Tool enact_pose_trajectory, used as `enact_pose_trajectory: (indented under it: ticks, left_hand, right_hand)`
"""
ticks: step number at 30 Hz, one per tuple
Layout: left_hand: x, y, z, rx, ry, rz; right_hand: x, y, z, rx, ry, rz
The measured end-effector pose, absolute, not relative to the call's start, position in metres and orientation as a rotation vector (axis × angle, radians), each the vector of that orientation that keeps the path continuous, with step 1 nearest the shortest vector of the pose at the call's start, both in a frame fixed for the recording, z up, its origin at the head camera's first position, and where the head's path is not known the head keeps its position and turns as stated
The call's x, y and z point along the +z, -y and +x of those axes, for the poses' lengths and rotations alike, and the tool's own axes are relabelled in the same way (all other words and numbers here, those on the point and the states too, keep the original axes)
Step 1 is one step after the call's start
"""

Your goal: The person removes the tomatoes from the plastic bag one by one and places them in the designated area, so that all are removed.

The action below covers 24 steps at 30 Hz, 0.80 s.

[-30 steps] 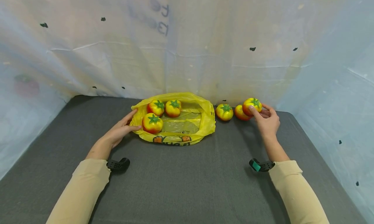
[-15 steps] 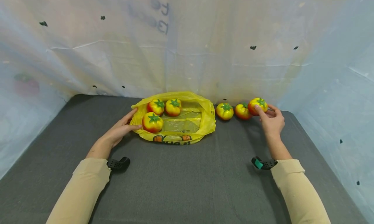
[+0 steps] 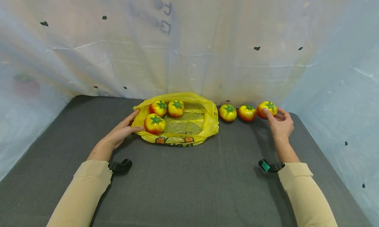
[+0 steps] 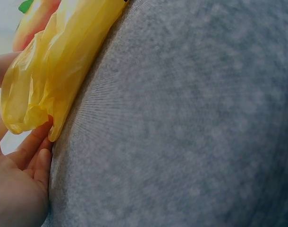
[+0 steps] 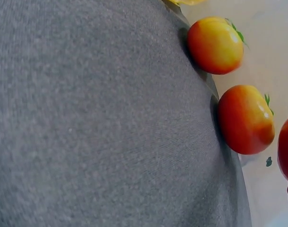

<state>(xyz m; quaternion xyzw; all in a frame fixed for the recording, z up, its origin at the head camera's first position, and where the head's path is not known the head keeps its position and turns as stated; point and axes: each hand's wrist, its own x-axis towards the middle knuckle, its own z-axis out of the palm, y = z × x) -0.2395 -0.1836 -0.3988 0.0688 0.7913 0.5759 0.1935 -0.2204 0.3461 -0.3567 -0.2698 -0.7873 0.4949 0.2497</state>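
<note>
A yellow plastic bag (image 3: 211, 121) lies with its mouth spread wide, several red-and-yellow tomatoes (image 3: 154, 124) with green leafy tops in its left part. My left hand (image 3: 119, 133) holds the bag's left end between thumb and fingers; in the left wrist view, fingertips (image 4: 38, 146) touch the lower edge of the plastic (image 4: 63, 56). At the right, my right hand (image 3: 279, 123) grips a tomato (image 3: 265, 109) just above the table, thumb on its near side. Two more tomatoes stand between the bag and that hand: one by the bag (image 3: 227, 113), another (image 3: 247, 113) beside the held one.
A dark grey cloth-covered table (image 3: 189, 184) spreads in front. Pale plastic sheeting (image 3: 207, 49) rises close behind the bag and tomatoes, with more sheeting on both sides. The table's right edge runs close to the right hand.
My right hand has moved to the right and slightly down with its tomato, from above the second loose tomato to its right side. The left hand and bag have stayed put.
</note>
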Motion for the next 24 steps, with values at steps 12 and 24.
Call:
enact_pose_trajectory:
  ticks: [12,24]
  left_hand:
    - [-0.401,0.184,-0.241,1.605,-2.228,0.187]
    - [-0.399,0.185,-0.238,1.622,-2.217,0.195]
  right_hand:
    - [-0.363,-0.354,-0.223,1.361,2.161,-0.864]
    - [-0.374,-0.360,-0.227,1.369,2.195,-0.948]
